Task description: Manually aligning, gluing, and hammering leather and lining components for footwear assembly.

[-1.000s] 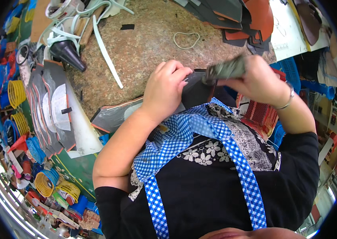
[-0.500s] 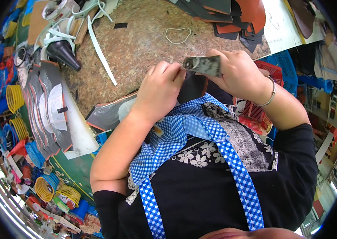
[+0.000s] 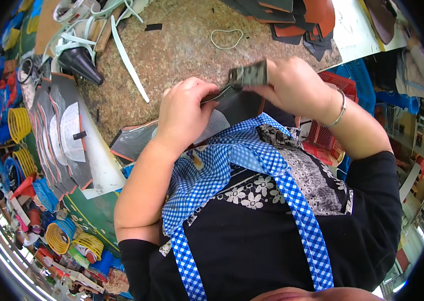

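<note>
The left hand (image 3: pixel 187 113) is closed in a pinch on the far edge of a long dark grey piece (image 3: pixel 242 104), fingers above and thumb toward the body. The right hand (image 3: pixel 294 88) is wrapped around a mottled grey-green tool (image 3: pixel 250 75), whose free end points left, toward the left fingertips, and sits over the piece's far edge; whether it touches that edge cannot be told.

The grey piece lies along the near edge of the counter (image 3: pixel 182 57), partly over a blue checked apron (image 3: pixel 202 175). Its long axis runs mostly sideways, slanting from a nearer left end to a farther right end. The left end shows past the left forearm, with an orange border along its far side; the broad right end, also trimmed orange, faces the right wrist. A pale patch shows on the part just right of the left hand.

Beyond the hands there is room on the counter as far as a pale elastic loop (image 3: pixel 227 39). To the left, that room is bounded by a pale green strip (image 3: pixel 130 65) and a black cone (image 3: pixel 81 66); to the far right, by a pile of dark and orange pieces (image 3: pixel 317 20). A stack of grey pieces (image 3: pixel 46 128) lies at the left side. Right of the counter's edge, a red basket (image 3: pixel 321 136) and a blue basket (image 3: pixel 358 83) stand near the right forearm.
</note>
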Available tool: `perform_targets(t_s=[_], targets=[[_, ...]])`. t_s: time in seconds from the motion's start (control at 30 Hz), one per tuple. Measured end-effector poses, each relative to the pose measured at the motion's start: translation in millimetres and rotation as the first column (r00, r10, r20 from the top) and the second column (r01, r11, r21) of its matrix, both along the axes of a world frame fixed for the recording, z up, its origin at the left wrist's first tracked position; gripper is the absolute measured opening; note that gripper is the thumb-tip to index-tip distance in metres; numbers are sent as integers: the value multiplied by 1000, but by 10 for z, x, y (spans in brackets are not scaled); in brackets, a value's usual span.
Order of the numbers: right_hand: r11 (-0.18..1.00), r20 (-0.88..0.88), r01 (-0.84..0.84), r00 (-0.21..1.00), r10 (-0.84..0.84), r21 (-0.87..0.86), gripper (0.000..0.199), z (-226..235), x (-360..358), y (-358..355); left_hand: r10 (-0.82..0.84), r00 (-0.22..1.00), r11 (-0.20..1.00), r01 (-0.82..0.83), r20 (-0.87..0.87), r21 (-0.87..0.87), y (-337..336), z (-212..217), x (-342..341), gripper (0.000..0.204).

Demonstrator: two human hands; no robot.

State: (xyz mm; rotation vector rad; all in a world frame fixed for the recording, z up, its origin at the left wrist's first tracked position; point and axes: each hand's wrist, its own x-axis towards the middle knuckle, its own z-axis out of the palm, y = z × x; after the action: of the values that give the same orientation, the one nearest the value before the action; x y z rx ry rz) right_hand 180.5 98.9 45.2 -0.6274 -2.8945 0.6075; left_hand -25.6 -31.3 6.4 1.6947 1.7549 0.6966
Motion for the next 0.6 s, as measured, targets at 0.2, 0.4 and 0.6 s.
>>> perform_targets(t_s=[0.2, 0.4, 0.6], targets=[[999, 69, -25, 997, 28, -33, 30, 81, -52, -137, -72, 908, 951, 187, -413, 247, -115, 80, 115, 16], [1000, -60, -16, 998, 14, -17, 31, 5, -92, -89, -32, 994, 999, 28, -109, -38, -169, 92, -149, 14], [996, -64, -39, 997, 34, -74, 30, -32, -155, -256, -110, 877, 957, 221, -468, 189, -319, 102, 12, 19]])
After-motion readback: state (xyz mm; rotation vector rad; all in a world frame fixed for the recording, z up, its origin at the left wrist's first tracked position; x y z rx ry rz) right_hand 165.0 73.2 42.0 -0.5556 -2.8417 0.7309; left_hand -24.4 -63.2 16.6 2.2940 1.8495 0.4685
